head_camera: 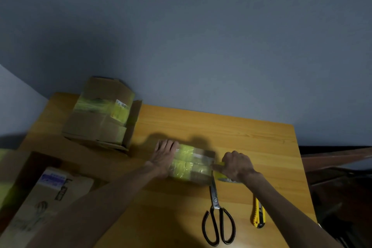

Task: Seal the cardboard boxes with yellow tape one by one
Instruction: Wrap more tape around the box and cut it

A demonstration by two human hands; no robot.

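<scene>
Cardboard boxes (192, 164), at least three; scissors (215, 200), one.

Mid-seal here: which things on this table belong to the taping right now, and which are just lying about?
In use: small cardboard box partly wrapped in yellow tape, under the left hand; roll of yellow tape in the right hand; black-handled steel scissors, probably for cutting tape.
Lying about: yellow utility knife; larger taped cardboard box, back left; labelled cardboard box, near left.

table (241, 137): smooth wood | box (198, 175): cardboard, glossy tape | scissors (214, 197): metal
</scene>
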